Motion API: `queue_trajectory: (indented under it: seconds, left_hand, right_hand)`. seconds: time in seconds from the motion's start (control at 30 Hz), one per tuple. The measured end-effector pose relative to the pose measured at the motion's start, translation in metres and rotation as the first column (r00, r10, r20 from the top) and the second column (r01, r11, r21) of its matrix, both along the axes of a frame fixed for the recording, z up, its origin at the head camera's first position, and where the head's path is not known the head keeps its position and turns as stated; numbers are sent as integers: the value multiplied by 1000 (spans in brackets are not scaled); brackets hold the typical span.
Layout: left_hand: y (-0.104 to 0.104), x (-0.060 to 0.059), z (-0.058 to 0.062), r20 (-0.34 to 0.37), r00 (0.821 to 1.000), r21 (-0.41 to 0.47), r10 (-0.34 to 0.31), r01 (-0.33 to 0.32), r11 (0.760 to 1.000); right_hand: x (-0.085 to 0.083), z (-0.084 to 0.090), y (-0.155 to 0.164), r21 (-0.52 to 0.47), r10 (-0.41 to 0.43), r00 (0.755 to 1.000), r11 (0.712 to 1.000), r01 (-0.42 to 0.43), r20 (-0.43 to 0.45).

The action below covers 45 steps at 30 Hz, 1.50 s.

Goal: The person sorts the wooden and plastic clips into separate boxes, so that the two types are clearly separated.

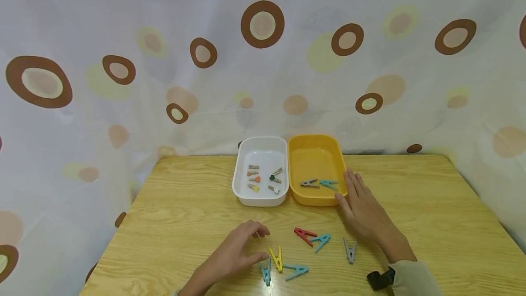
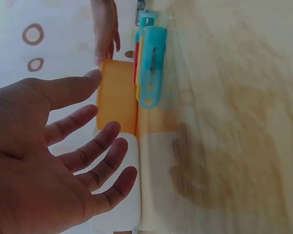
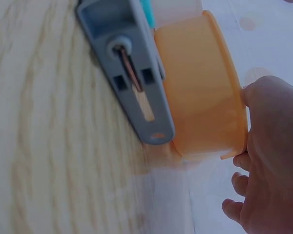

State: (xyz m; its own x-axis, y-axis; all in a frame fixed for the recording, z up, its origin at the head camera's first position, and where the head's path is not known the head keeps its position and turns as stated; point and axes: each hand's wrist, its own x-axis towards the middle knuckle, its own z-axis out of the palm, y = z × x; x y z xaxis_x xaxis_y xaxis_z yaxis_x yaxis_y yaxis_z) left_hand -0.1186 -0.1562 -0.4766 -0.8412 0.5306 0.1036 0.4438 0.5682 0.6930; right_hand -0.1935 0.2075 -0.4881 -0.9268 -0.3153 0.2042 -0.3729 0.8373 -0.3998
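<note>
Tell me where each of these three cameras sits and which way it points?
Head: worn high, looking down on the table, both trays, loose pegs; left hand and right hand show.
Left wrist: low by the open left hand, facing the yellow tray.
Right wrist: at table level, past a grey peg; right hand touches the yellow tray, shared by all.

Head high; wrists low, tabletop-close.

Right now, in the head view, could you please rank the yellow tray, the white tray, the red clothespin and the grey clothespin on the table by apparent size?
1. yellow tray and white tray: look about alike, so unranked.
2. red clothespin and grey clothespin on the table: far smaller, also about alike.
</note>
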Motion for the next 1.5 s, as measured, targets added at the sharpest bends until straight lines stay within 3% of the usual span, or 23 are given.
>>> queue_trajectory:
  seconds: [0.17,0.43,0.63,0.83,1.0,1.27,1.5]
  left_hand:
    - [-6,6,-4,-12,999,-48,-31,30,998]
    - [-6,9,-10,-36,989,-74,-144,141,987]
    - [-3,8,-11,-8,990,-150,-142,139,979]
    - [-2,8,-13,-58,988,-177,-145,133,975]
    - [-4,5,-14,-54,985,-137,-164,155,978]
    - [-7,2,-11,36,986,-116,-165,168,979]
    - [-13,1,-7,21,981,-88,-193,194,977]
  right_hand:
    - [1,1,0,5,-5,1000,1000,5,5]
    - [1,0,0,6,-3,1000,1000,3,13]
    - [-1,-1,1,-3,-1,1000,1000,1,16]
    - [-1,-2,2,2,0,1000,1000,0,15]
    - [-2,-2,2,-1,0,1000,1000,0,11]
    - [-3,-4,2,-6,-2,1000,1000,2,7]
    - [-2,-3,1,-7,-7,1000,1000,7,6]
